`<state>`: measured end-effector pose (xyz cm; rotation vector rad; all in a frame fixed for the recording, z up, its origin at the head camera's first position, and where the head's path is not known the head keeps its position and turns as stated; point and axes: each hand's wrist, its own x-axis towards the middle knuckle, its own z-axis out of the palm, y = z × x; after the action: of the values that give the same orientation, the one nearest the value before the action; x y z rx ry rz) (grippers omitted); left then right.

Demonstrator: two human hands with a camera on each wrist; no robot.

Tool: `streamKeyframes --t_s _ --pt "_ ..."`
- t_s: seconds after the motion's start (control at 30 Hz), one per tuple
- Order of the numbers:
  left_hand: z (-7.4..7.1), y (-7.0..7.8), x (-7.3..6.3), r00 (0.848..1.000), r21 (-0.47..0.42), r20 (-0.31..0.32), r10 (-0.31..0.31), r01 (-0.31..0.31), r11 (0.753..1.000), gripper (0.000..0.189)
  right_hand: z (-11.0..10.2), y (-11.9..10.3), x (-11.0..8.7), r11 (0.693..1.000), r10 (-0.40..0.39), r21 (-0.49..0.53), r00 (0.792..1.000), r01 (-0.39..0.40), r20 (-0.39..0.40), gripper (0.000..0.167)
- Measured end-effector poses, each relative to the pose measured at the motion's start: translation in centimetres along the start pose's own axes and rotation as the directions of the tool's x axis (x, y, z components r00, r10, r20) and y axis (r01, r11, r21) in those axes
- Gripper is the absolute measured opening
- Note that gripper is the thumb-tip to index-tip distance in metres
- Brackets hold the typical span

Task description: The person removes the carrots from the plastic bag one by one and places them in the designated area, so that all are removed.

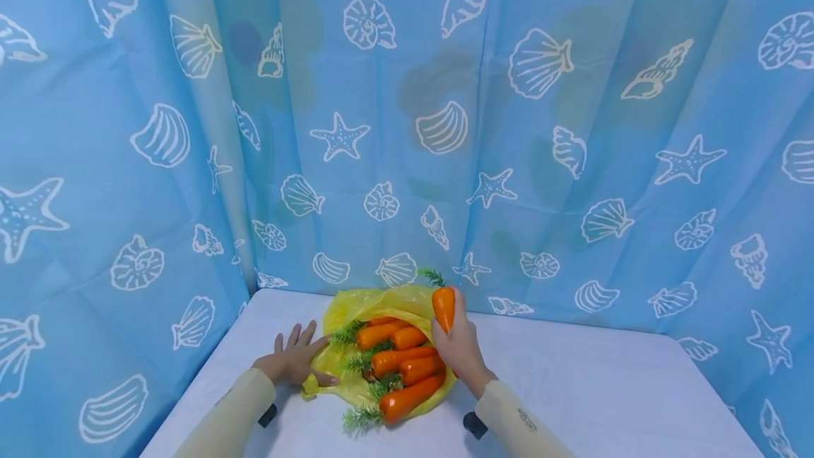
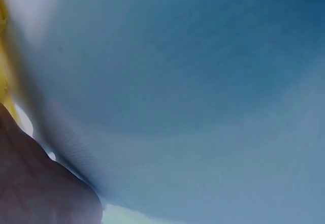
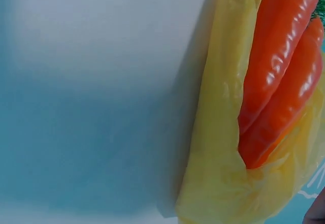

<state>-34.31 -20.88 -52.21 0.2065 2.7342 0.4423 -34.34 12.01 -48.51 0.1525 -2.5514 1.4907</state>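
In the head view a yellow plastic bag (image 1: 416, 297) lies on the table with its mouth spread. Several orange carrots (image 1: 407, 399) with green leafy tops lie in it. My right hand (image 1: 463, 350) grips one more carrot (image 1: 443, 308), raised at the bag's right side, leafy top pointing up and away. Fingers spread, my left hand (image 1: 295, 359) rests at the bag's left edge, thumb and forefinger touching the plastic. The right wrist view shows carrots (image 3: 284, 76) inside the bag (image 3: 216, 117); the held carrot cannot be made out there. Only part of the left hand (image 2: 45, 188) fills a corner of the left wrist view.
The white tabletop (image 1: 572, 387) extends to both sides of the bag. Behind and to the left hangs a blue curtain (image 1: 407, 126) printed with white shells and starfish, close to the table's back edge. A small black piece (image 1: 475, 425) sits under the right wrist.
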Motion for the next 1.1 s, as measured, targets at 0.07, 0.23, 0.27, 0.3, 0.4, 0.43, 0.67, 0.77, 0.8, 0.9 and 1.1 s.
streamKeyframes --t_s 0.07,0.23,0.27,0.3,0.4,0.43,0.67,0.77,0.8,0.9,1.1 --pt "-0.1 0.1 0.0 1.0 0.011 -0.003 -0.005 0.006 1.0 0.111 -0.2 -0.2 0.1 1.0 -0.008 0.02 1.0 0.008 -0.011 0.072" --pt "-0.4 0.5 -0.2 1.0 0.031 -0.025 0.007 -0.006 0.999 0.109 -0.9 -0.4 0.7 1.0 -0.025 0.018 0.999 0.026 -0.025 0.072" --pt "-0.4 0.6 -0.2 1.0 0.035 -0.029 0.007 -0.006 0.999 0.108 -1.1 -0.4 0.9 1.0 -0.024 0.017 0.999 0.024 -0.029 0.072" --pt "-0.5 0.6 -0.3 0.999 0.035 -0.039 0.011 -0.01 0.999 0.108 -1.3 -0.4 1.1 1.0 -0.017 0.019 0.999 0.018 -0.031 0.072" --pt "-0.7 0.8 -0.4 0.999 0.038 -0.044 0.011 -0.01 0.999 0.105 -1.7 -0.4 1.5 0.999 -0.002 0.048 0.999 0.004 -0.047 0.073" --pt "-0.7 0.7 -0.4 0.999 0.037 -0.039 0.009 -0.008 0.999 0.105 -1.9 -0.5 1.5 0.999 -0.002 0.053 0.998 0.006 -0.061 0.073" --pt "0.0 -0.2 0.4 1.0 0.026 -0.003 0.001 -0.001 1.0 0.111 -2.2 -0.4 1.5 0.999 -0.02 -0.045 0.991 0.014 -0.132 0.073" --pt "0.3 -0.5 0.6 1.0 0.028 -0.01 -0.007 0.008 1.0 0.113 -2.4 -0.3 1.5 0.998 -0.011 -0.056 0.989 0.003 -0.145 0.072" --pt "0.4 -0.5 0.6 1.0 0.026 -0.007 -0.013 0.013 1.0 0.113 -2.4 -0.3 1.6 0.999 -0.014 -0.052 0.989 0.006 -0.15 0.072" --pt "0.3 -0.4 0.5 1.0 0.004 -0.002 -0.011 0.011 1.0 0.113 -2.7 -0.3 1.5 0.999 -0.017 -0.046 0.986 0.01 -0.164 0.072" --pt "0.3 -0.4 0.4 1.0 -0.006 -0.009 0.003 -0.003 1.0 0.113 -3.2 0.0 1.4 0.999 -0.018 -0.054 0.98 0.007 -0.198 0.072"
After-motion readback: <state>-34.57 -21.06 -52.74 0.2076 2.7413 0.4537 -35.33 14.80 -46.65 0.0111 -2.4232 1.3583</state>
